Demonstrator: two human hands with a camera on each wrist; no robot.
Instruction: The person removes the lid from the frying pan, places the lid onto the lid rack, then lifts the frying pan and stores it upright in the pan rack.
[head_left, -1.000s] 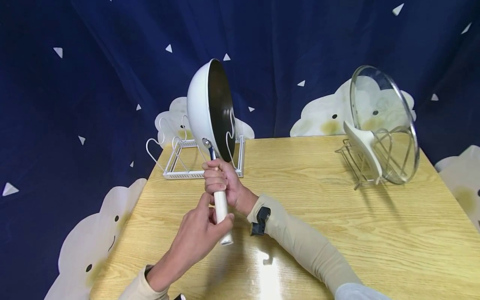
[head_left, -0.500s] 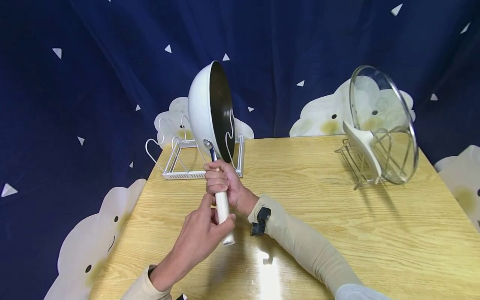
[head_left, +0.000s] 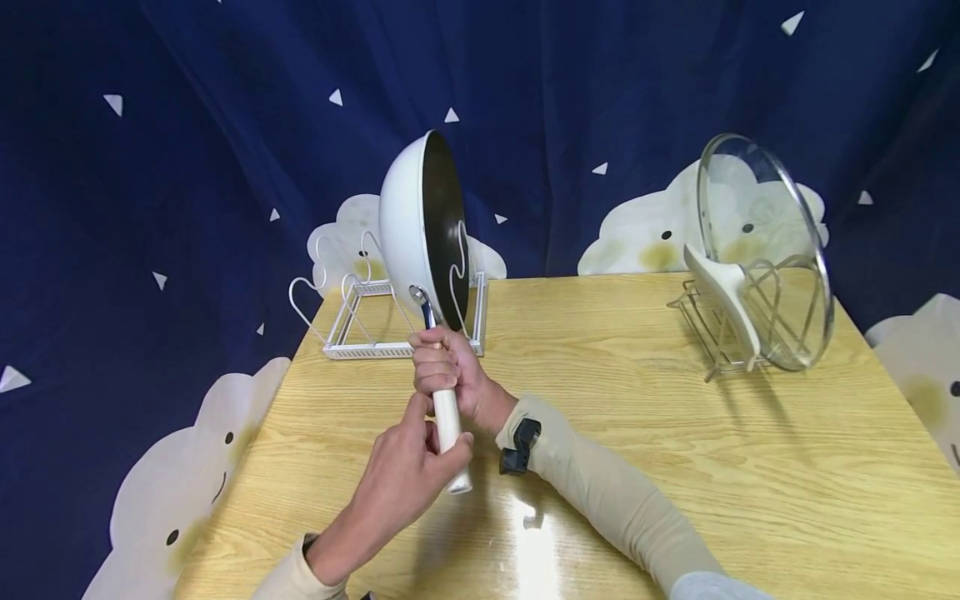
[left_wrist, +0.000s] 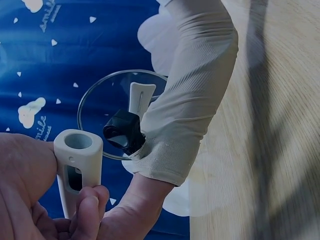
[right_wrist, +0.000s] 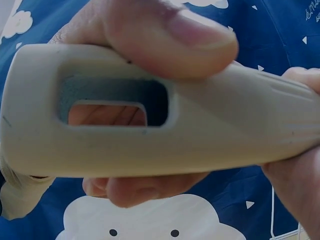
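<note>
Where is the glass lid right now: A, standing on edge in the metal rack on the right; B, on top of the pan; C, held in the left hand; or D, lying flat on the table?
A: the glass lid stands on edge in the metal rack, clear of both hands.

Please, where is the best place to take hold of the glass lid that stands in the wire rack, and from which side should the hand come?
Probably by the white handle of the glass lid, coming from the front left. The lid stands on edge in the wire rack, and its handle sticks out toward that open side, while the glass is smooth and the rack wires guard the back.
</note>
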